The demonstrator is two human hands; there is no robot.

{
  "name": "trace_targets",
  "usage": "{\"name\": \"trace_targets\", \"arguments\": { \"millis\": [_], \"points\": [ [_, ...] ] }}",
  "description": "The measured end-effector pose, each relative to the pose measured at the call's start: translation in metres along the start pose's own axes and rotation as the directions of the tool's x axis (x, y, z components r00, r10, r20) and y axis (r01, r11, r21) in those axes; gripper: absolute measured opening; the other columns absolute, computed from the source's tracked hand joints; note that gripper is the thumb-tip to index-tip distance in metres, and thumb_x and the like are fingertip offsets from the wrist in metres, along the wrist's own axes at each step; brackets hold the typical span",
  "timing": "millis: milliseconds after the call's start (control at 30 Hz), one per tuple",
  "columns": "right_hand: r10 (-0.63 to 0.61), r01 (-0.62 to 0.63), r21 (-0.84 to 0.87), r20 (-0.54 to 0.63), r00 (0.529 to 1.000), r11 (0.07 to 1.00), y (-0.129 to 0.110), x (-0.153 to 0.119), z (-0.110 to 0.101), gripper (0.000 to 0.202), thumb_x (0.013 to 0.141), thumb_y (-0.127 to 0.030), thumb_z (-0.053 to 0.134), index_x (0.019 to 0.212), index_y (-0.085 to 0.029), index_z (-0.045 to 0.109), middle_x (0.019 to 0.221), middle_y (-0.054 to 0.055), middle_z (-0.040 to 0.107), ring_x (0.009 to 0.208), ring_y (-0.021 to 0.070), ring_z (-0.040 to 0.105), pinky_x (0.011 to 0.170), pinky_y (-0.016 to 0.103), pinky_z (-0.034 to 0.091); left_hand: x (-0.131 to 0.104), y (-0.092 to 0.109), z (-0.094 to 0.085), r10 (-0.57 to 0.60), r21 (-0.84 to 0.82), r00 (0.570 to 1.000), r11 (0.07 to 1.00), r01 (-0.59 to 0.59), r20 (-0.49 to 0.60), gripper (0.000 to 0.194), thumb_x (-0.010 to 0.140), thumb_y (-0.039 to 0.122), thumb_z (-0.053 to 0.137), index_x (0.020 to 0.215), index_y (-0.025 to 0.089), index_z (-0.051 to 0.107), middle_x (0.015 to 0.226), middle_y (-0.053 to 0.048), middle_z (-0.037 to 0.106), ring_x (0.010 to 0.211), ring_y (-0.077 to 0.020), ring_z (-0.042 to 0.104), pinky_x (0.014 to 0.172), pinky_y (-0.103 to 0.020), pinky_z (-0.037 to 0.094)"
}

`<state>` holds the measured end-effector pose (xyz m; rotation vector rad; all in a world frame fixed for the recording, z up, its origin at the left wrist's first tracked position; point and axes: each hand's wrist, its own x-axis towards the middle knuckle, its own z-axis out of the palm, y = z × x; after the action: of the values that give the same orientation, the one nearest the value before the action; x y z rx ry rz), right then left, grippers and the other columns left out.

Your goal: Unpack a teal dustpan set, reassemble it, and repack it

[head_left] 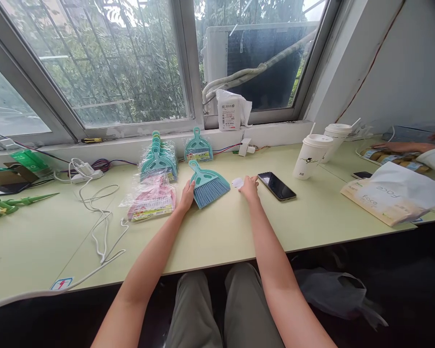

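A teal dustpan with a small brush (210,186) rests on the table, its blue-grey bristles facing me. My left hand (187,195) is closed on its left edge. My right hand (249,186) is on the table to the right, with curled fingers; whatever may be inside them is hidden. A small white piece of paper (237,182) lies against its thumb side. Just right of that hand is a black phone (277,186). Pink wrapped sets (152,198) lie left of my left hand. Behind stand several teal wrapped sets (157,162) and one more wrapped set (198,146).
White cables (103,217) run across the left of the table (210,241). Two lidded cups, a front cup (310,157) and a rear cup (336,137), stand at right near a tissue pack (391,193). Another person's hand (402,146) is at far right.
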<state>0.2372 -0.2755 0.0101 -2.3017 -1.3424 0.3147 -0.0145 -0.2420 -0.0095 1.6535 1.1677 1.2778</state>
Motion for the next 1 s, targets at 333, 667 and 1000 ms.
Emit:
{"name": "trace_targets", "arguments": {
  "millis": [333, 667, 1000],
  "points": [
    [0.013, -0.015, 0.035, 0.046, 0.999, 0.999, -0.003, -0.003, -0.004, 0.046, 0.079, -0.015, 0.061, 0.124, -0.016, 0.056, 0.121, 0.019, 0.049, 0.117, 0.0321, 0.044, 0.093, 0.045, 0.037, 0.001, -0.003, 0.001, -0.019, -0.013, 1.0, 1.0, 0.019, 0.01, 0.046, 0.092, 0.051, 0.037, 0.115, 0.015, 0.055, 0.119, -0.011, 0.058, 0.113, -0.024, 0.052, 0.1, -0.036, 0.038],
    [-0.017, 0.028, -0.052, 0.202, 0.979, 0.998, -0.005, -0.006, -0.02, 0.048, 0.07, -0.011, 0.07, 0.117, -0.016, 0.059, 0.117, 0.013, 0.057, 0.113, 0.0259, 0.051, 0.087, 0.034, 0.04, 0.002, -0.005, 0.0, -0.029, 0.0, 1.0, 1.0, 0.029, 0.011, 0.045, 0.092, 0.051, 0.037, 0.115, 0.017, 0.056, 0.119, -0.01, 0.059, 0.112, -0.024, 0.053, 0.098, -0.036, 0.039],
    [-0.132, 0.157, 0.041, -0.353, 0.926, 0.987, 0.001, -0.003, -0.005, 0.048, 0.089, -0.006, 0.03, 0.119, -0.023, 0.063, 0.123, 0.009, 0.059, 0.117, 0.0207, 0.047, 0.096, 0.036, 0.03, 0.001, -0.003, 0.001, -0.007, -0.009, 1.0, 1.0, 0.007, 0.009, 0.042, 0.092, 0.05, 0.037, 0.107, 0.017, 0.057, 0.112, -0.009, 0.061, 0.106, -0.0231, 0.055, 0.094, -0.034, 0.04]
  ]
}}
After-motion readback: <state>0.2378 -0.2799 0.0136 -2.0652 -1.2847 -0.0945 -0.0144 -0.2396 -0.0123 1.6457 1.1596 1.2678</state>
